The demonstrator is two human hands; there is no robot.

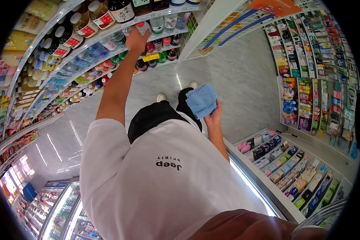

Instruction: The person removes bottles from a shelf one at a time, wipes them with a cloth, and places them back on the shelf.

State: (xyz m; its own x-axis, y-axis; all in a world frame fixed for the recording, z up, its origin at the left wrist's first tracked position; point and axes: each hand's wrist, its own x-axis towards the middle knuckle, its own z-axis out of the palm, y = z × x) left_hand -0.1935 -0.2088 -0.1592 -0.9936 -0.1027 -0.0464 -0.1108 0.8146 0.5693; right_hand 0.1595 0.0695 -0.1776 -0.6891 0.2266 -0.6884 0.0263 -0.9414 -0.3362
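Note:
My left hand point(137, 41) reaches out to the drinks shelf at the upper left, its fingers closed around a bottle point(142, 27) with a pale top. Most of that bottle is hidden by the hand and the shelf above. Clear plastic bottles point(157, 25) stand just right of it on the same shelf. Nearer my body, my right hand point(214, 115) grips a folded light blue cloth point(202, 101) with a scalloped edge. The cloth hangs over my right leg in the view, well apart from the shelf.
Large jars with red labels point(85, 26) line the shelf above. A yellow price tag point(151, 57) sticks out below my left hand. A white mesh end panel point(216, 28) bounds the shelf. Shelves of packaged goods point(304, 104) stand right; glass-door coolers point(60, 206) are lower left.

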